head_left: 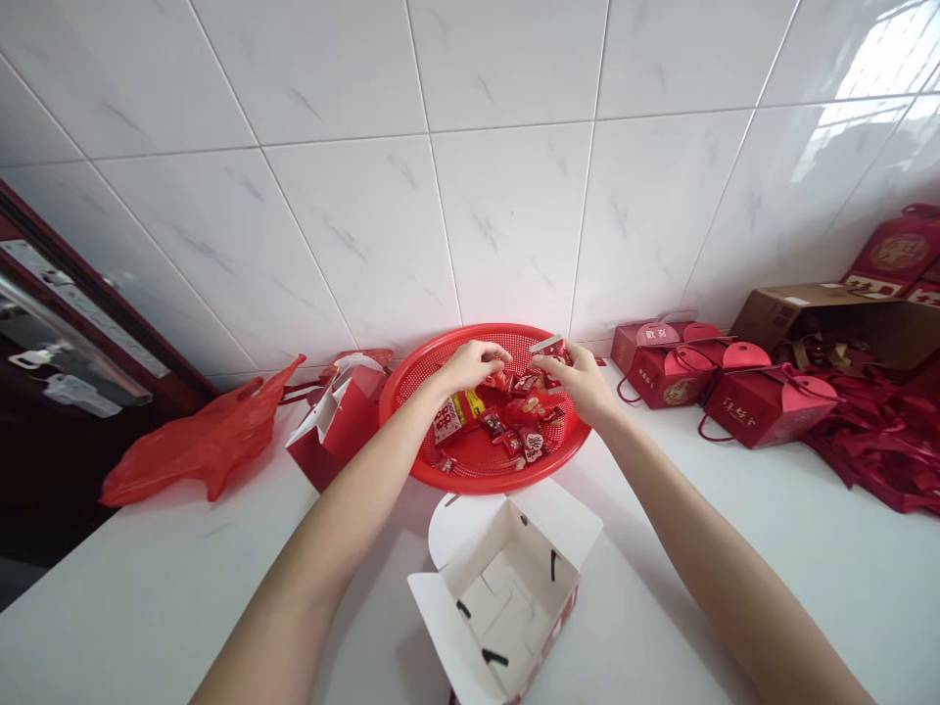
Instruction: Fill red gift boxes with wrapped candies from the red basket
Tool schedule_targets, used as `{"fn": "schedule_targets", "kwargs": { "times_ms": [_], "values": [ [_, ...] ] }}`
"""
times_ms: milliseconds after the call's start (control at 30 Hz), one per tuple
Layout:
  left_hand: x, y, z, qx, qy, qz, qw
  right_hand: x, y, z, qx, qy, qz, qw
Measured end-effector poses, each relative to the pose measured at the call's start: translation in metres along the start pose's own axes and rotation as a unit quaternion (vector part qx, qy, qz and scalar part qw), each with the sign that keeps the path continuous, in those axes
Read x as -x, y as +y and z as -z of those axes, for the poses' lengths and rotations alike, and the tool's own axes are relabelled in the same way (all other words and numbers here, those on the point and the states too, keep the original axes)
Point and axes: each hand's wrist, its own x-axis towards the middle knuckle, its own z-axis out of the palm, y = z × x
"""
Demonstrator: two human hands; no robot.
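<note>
Both hands are over a red plastic basket [485, 480] of wrapped candies [525, 416] and a yellow and pink packet [456, 413]. At the basket's right side my right hand [577, 377] grips a small red and white packet [550, 351] between thumb and fingers. My left hand [476, 365] hovers above the candies at the left, fingers curved and apart, with nothing seen in them. Nearer to me, an open box [506, 597], white inside, stands with its flaps spread and no contents visible.
A red plastic bag [212, 436] and a red paper bag [342, 416] lie left. At right are closed red boxes [768, 401], a cardboard carton [844, 318] and dark red ribbons [881, 431]. A tiled wall [506, 215] rises behind the white table [661, 617].
</note>
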Motion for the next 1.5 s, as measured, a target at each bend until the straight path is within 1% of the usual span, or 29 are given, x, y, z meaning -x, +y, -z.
{"fn": "schedule_targets", "kwargs": {
  "times_ms": [67,133,167,200,233,333,367,400,467,533,600,667,767,933,1033,1133,1200,1267,1333,1400,1467,1500],
  "values": [
    [-0.002,-0.003,-0.001,-0.026,0.024,-0.005,0.999,0.001,-0.001,0.0,0.001,0.007,-0.002,1.0],
    [-0.002,-0.003,-0.003,-0.076,0.051,-0.008,0.996,0.001,-0.001,0.0,-0.002,0.013,0.003,1.0],
    [-0.001,-0.002,-0.004,-0.101,0.054,-0.012,0.993,0.001,-0.001,0.0,-0.005,0.014,0.007,1.0],
    [0.0,-0.001,-0.006,-0.122,0.042,-0.017,0.992,0.001,0.0,0.0,-0.01,0.015,0.01,1.0],
    [0.002,0.001,-0.008,-0.136,0.014,-0.025,0.99,0.0,0.0,0.0,-0.015,0.016,0.013,1.0],
    [0.006,0.01,-0.018,-0.153,-0.117,-0.042,0.98,0.0,0.002,0.0,-0.023,0.017,0.016,0.999],
    [0.007,0.013,-0.022,-0.16,-0.153,-0.045,0.974,-0.001,0.003,0.0,-0.024,0.016,0.018,0.999],
    [0.008,0.015,-0.026,-0.173,-0.175,-0.049,0.968,-0.001,0.003,0.0,-0.024,0.016,0.022,0.999],
    [0.008,0.017,-0.033,-0.217,-0.195,-0.061,0.954,-0.002,0.004,0.001,-0.024,0.014,0.028,0.999],
    [0.007,0.015,-0.039,-0.275,-0.196,-0.07,0.939,-0.002,0.005,0.001,-0.026,0.011,0.032,0.999],
    [0.006,0.012,-0.043,-0.322,-0.195,-0.057,0.925,-0.003,0.007,0.001,-0.029,0.002,0.039,0.999],
    [0.005,0.009,-0.046,-0.344,-0.199,-0.038,0.917,-0.003,0.008,0.002,-0.032,-0.003,0.044,0.999],
    [0.005,0.008,-0.05,-0.348,-0.207,-0.036,0.914,-0.003,0.008,0.002,-0.027,0.008,0.038,0.999],
    [0.006,0.013,-0.057,-0.342,-0.163,-0.026,0.925,-0.002,0.006,0.001,-0.02,0.014,0.029,0.999],
    [0.005,0.012,-0.058,-0.331,-0.132,-0.043,0.933,-0.002,0.005,0.001,-0.029,0.006,0.032,0.999],
    [0.003,0.011,-0.05,-0.298,-0.082,-0.056,0.949,-0.002,0.004,0.0,-0.038,0.004,0.032,0.999],
    [0.003,0.012,-0.041,-0.272,-0.033,-0.053,0.96,-0.002,0.004,0.0,-0.04,0.003,0.031,0.999],
    [0.003,0.014,-0.031,-0.259,0.022,-0.039,0.965,-0.002,0.004,0.001,-0.04,0.0,0.029,0.999],
    [0.003,0.016,-0.023,-0.268,0.075,-0.011,0.96,-0.002,0.005,0.001,-0.043,0.001,0.03,0.999],
    [0.004,0.017,-0.016,-0.295,0.119,0.029,0.948,-0.002,0.005,0.0,-0.05,0.006,0.031,0.998],
    [0.003,0.016,-0.013,-0.322,0.15,0.053,0.933,-0.003,0.004,0.0,-0.059,0.011,0.029,0.998],
    [0.003,0.015,-0.012,-0.329,0.157,0.051,0.93,-0.003,0.004,0.0,-0.064,0.013,0.027,0.998]
  ]
}}
